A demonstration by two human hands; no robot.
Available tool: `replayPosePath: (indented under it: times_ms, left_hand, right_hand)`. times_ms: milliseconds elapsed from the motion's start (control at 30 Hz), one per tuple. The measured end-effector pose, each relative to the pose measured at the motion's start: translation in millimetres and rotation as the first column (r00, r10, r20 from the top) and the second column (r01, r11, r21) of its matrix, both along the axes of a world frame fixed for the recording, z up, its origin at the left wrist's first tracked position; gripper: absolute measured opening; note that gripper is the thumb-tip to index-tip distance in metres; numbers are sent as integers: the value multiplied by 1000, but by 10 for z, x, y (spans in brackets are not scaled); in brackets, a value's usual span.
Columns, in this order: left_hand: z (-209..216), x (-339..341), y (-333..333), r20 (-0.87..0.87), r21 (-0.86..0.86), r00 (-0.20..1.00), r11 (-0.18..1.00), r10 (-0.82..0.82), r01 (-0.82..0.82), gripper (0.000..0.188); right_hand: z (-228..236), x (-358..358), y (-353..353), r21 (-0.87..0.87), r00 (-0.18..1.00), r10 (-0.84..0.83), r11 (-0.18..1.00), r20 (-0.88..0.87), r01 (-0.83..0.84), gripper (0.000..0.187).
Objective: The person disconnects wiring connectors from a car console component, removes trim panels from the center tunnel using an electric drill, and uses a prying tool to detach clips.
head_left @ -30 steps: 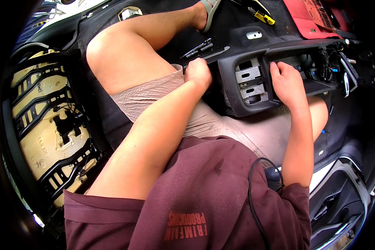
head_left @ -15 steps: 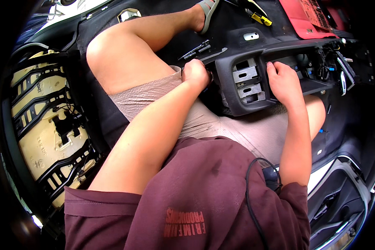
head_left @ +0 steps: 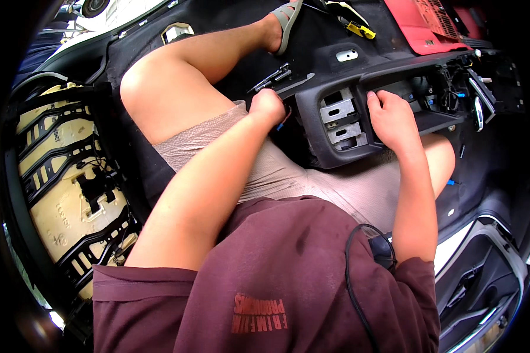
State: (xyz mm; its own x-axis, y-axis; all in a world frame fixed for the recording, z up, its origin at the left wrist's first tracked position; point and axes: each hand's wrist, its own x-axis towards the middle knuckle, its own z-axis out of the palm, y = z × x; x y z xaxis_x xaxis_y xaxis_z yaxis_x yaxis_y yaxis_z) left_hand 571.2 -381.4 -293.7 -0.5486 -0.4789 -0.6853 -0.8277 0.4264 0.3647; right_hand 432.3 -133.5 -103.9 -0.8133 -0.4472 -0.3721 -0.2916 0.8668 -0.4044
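Note:
A black car centre console (head_left: 334, 157) lies across my lap, its open bay showing metal brackets (head_left: 340, 112). My right hand (head_left: 394, 120) is closed over the console's inner rim, thumb on top, with the other fingertips hidden inside the opening. Just left of the console's end, my left hand (head_left: 267, 108) is curled into a fist. A thin dark piece with a blue tip (head_left: 280, 126) shows beneath that fist, but the fingers hide what they hold. Loose wiring and connectors (head_left: 453, 88) sit at the console's far right end.
Dark tools (head_left: 272, 77) lie on the black carpet beyond my left hand. A yellow-ended item (head_left: 360, 30) and a red panel (head_left: 407, 29) are farther off. A beige seat back with black framing (head_left: 53, 206) stands left; a door panel (head_left: 483, 282) is lower right.
My left hand has drawn slightly away from the console's end, and a blue-tipped piece now shows under it. My right hand stays on the rim; the whole view has shifted a little.

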Motion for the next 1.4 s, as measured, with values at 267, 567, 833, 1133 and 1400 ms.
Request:
replayPosePath:
  times_ms: [267, 567, 833, 1133, 1400]
  left_hand:
    - [-502, -143, -338, 135, 42, 955, 964, -266, 263, 20]
    - [-693, -290, -375, 89, 130, 960, 958, -267, 255, 13]
    - [-677, -123, -294, 53, 222, 981, 960, -188, 172, 11]
    - [-517, 90, -225, 39, 311, 999, 950, 14, -26, 15]
    - [-583, 32, -276, 121, 364, 992, 929, 22, -65, 19]
  right_hand:
    - [43, 61, -40, -171, 985, -172, 972, -32, 164, 29]
    - [456, 706, -462, -714, 960, 179, 643, -214, -279, 7]
    - [198, 586, -339, -686, 971, -60, 697, 233, 207, 9]
    - [-76, 525, -150, -699, 962, -74, 673, 263, 243, 10]
    - [-58, 469, -61, -717, 963, -52, 658, 264, 232, 11]
